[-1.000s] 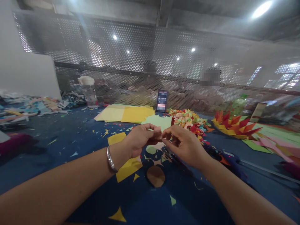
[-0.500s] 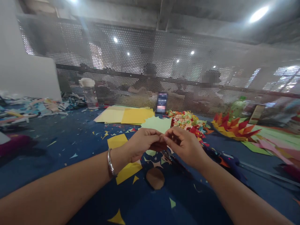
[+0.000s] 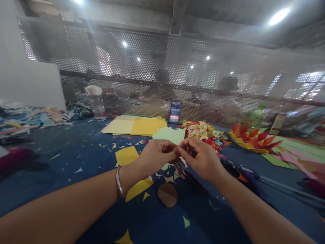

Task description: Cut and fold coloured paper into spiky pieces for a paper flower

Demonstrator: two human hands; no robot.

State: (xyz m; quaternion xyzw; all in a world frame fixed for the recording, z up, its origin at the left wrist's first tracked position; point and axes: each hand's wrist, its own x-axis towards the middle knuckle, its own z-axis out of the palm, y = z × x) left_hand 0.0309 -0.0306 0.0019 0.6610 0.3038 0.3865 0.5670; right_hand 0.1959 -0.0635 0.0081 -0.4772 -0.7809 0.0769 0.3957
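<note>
My left hand [image 3: 158, 156] and my right hand [image 3: 200, 156] meet at the fingertips over the middle of the table, both pinched. What lies between their fingers, if anything, is hidden. Under the left wrist, which wears a silver bangle [image 3: 119, 181], lie yellow paper sheets [image 3: 127, 155]. Beneath the hands rest dark scissors [image 3: 186, 171], partly covered, and small pale star-like paper scraps [image 3: 169, 179]. Nearer to me is a brown rounded piece of card [image 3: 167, 195]. Just beyond the hands lies a pale green sheet with a jagged edge [image 3: 169, 134].
Yellow and cream sheets [image 3: 147, 126] lie behind, by an upright phone [image 3: 175, 112]. To the right are a heap of curled paper bits [image 3: 203, 128], a red-orange pointed paper piece [image 3: 254, 139], a blue glue gun [image 3: 246, 174] and a green bottle [image 3: 258, 117]. A clear bottle [image 3: 96, 101] stands left.
My left hand has turned slightly, its thumb now straighter toward the right fingertips. My right hand stays almost where it was. The view has shifted very slightly.
</note>
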